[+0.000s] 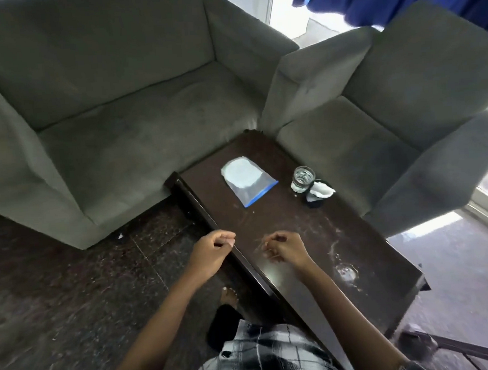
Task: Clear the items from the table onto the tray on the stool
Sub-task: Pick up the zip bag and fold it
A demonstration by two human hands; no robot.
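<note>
A dark wooden table (313, 237) runs from the sofa corner toward me. On its far half lies a clear zip bag (247, 184) with a blue seal and a white round thing inside. To its right stands a clear drinking glass (303, 178), and touching it a dark cup with a crumpled white tissue (320, 192). My left hand (210, 252) hovers over the table's left edge, fingers curled with nothing in them. My right hand (284, 247) is over the near half of the table, also curled and holding nothing. No tray or stool can be made out.
A grey sofa (117, 121) stands behind and left of the table, a grey armchair (390, 111) to its right. White smears mark the near tabletop (345, 270). Dark stone floor lies on the left. A dark frame (465, 345) shows at the bottom right. My bare foot (229, 297) is beside the table.
</note>
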